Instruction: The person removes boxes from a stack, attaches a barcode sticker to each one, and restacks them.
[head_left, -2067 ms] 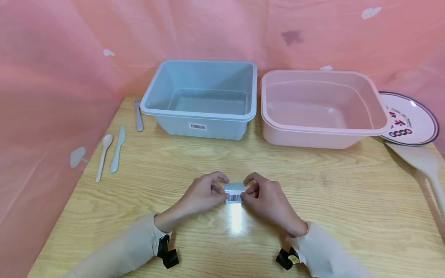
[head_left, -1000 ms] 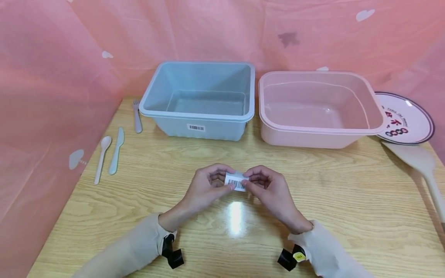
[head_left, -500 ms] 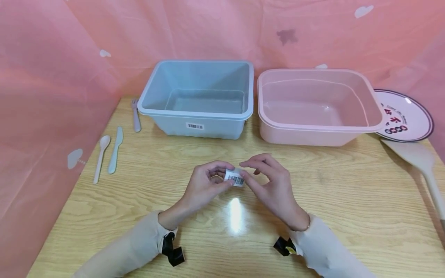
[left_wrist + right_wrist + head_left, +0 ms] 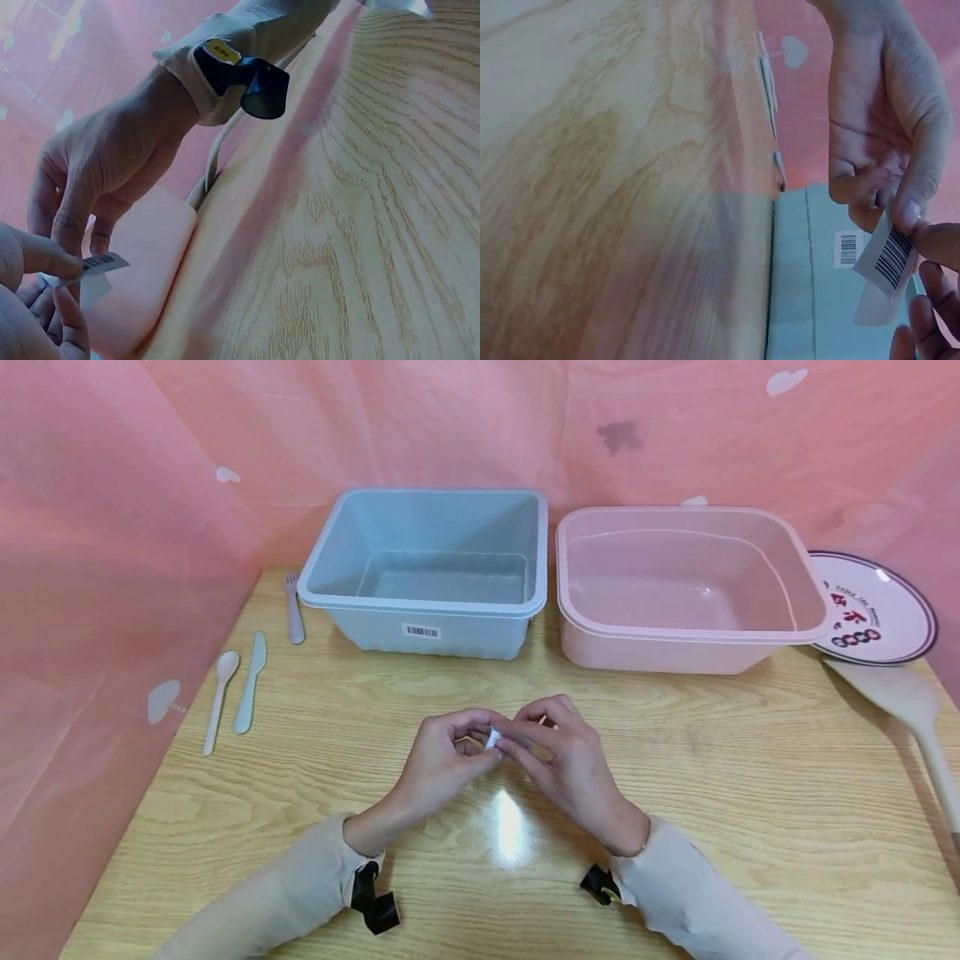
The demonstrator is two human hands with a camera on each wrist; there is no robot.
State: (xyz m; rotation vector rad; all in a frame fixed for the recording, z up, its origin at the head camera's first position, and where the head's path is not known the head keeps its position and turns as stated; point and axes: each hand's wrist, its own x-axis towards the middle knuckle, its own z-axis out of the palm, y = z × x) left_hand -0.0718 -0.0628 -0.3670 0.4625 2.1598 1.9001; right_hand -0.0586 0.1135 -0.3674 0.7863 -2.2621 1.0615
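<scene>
A small white barcode label [image 4: 889, 259] is between both hands, above the wooden table. In the right wrist view a paler, translucent flap [image 4: 874, 307] shows below it, like a backing sheet. My left hand [image 4: 442, 756] pinches one end of the label between thumb and fingers. From the other side my right hand [image 4: 566, 760] has thumb and fingertips curled at its edge, meeting the left fingertips. Only a white sliver of the label shows in the head view; fingers cover the rest. Its printed bars stick out past the fingers in the left wrist view.
A blue bin [image 4: 427, 607] and a pink bin [image 4: 697, 635] stand at the back. At left lie a fork [image 4: 296, 610], a spoon [image 4: 217, 702] and a knife [image 4: 251, 682]. A plate [image 4: 885, 610] and a large beige spatula [image 4: 903, 706] are at right.
Both hands lifted the label and drew it slightly up the view. The right fingers opened away, then came back to its edge. The label turned, so its printed face no longer shows in the head view.
</scene>
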